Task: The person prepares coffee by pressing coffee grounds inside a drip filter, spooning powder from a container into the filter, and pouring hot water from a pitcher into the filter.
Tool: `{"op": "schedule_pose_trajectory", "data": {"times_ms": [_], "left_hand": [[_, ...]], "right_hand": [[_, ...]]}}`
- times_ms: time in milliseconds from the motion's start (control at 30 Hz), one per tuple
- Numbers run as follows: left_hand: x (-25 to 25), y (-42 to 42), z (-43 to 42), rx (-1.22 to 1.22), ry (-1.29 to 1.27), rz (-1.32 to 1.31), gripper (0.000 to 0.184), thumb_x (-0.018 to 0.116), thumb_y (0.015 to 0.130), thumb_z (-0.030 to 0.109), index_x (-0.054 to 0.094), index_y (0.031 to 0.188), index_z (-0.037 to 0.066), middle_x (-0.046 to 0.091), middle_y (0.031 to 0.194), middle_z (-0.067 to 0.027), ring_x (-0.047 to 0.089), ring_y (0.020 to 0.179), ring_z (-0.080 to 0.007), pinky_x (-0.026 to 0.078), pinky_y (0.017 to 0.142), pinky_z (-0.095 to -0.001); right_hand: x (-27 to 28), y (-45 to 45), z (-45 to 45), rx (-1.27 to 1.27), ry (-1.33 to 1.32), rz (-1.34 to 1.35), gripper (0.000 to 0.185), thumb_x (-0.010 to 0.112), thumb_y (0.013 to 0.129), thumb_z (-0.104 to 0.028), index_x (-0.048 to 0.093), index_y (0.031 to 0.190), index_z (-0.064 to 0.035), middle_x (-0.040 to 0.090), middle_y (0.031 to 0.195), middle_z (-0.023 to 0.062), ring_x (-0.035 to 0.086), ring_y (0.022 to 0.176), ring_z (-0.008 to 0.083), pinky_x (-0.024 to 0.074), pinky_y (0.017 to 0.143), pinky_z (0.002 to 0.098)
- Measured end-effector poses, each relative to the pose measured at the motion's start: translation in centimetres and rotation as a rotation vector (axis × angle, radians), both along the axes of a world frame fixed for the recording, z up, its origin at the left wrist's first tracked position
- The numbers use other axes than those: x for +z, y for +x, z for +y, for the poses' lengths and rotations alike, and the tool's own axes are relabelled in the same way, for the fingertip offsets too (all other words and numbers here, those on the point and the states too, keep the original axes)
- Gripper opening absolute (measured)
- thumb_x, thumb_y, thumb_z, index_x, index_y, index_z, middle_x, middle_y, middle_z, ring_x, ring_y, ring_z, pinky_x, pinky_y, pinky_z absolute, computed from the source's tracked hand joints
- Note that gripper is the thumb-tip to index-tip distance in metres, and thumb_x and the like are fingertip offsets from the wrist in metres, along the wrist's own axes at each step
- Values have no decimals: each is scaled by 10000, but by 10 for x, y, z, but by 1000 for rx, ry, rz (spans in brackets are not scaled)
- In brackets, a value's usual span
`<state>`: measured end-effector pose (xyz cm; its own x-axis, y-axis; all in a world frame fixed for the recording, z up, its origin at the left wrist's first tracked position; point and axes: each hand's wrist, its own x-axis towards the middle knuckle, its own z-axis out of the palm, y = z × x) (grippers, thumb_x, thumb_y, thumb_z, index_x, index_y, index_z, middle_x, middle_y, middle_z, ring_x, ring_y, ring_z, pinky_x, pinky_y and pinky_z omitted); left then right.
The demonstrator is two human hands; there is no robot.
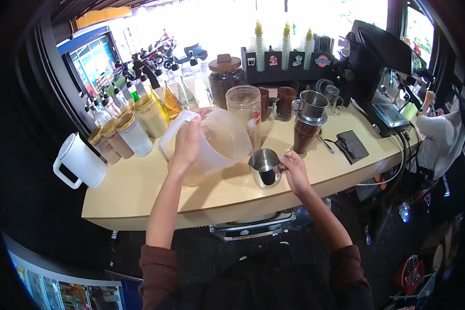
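My left hand [187, 142] is wrapped round the handle of a large translucent plastic pitcher [217, 155]. The pitcher tilts to the right, its mouth facing the steel cup; some pale brown liquid shows inside it. With my right hand [293, 170] I grip the handle of a stainless steel milk jug [265, 173], which is upright at the counter's front. Whether liquid is running between the two cannot be made out. Right of the jug stands a tall glass of dark drink [303, 135] with a metal drip filter [312, 107] on top.
A white jug [80, 161] and several lidded jars [134, 135] stand at the left of the wooden counter [134, 199]. A spoon [326, 144] and dark cloth [352, 146] lie right, near the espresso machine [385, 88]. Another person [439, 134] is at far right.
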<state>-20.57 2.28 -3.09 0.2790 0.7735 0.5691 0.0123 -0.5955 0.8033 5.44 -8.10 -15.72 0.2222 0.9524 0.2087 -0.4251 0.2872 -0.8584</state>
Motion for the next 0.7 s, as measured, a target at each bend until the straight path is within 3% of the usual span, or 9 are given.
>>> {"op": "schedule_pose_trajectory", "data": {"times_ms": [100, 167, 367, 567, 700], "left_hand": [[1, 12, -11, 19, 10, 103, 464, 299, 961, 292, 565, 1187, -14, 620, 1146, -145, 570, 1082, -229, 411, 930, -333], [-3, 19, -10, 65, 82, 156, 428, 324, 953, 268, 585, 1169, 7, 637, 1106, -147, 584, 1044, -219, 412, 914, -331], [-8, 30, -20, 129, 118, 255, 387, 352, 949, 250, 596, 1169, 46, 630, 1097, -160, 584, 1041, -274, 402, 929, -362], [-11, 35, -19, 156, 156, 273, 385, 374, 945, 277, 593, 1192, 77, 620, 1044, -185, 579, 1005, -325, 411, 898, -392], [-7, 38, -30, 132, 144, 346, 387, 384, 939, 286, 589, 1198, 83, 620, 1039, -185, 579, 1004, -331, 411, 893, -397]], "right_hand": [[0, 5, 0, -19, -2, 15, 156, 600, 905, -110, 471, 822, -87, 570, 729, 15, 550, 645, 95, 389, 596, 225], [4, 10, -3, -18, -33, -76, 123, 561, 917, -69, 466, 843, -95, 574, 761, 24, 551, 664, 95, 490, 635, 265], [19, 11, -8, -68, -38, -137, 149, 618, 902, -111, 491, 839, -65, 572, 729, -4, 543, 656, 63, 410, 601, 213], [16, 9, -3, -119, 7, -218, 159, 640, 883, -74, 492, 828, -56, 588, 727, 2, 535, 629, 42, 415, 544, 204], [26, 4, -2, -131, 62, -251, 163, 647, 869, -44, 491, 823, -49, 590, 733, 0, 559, 665, 41, 444, 569, 193]]}}
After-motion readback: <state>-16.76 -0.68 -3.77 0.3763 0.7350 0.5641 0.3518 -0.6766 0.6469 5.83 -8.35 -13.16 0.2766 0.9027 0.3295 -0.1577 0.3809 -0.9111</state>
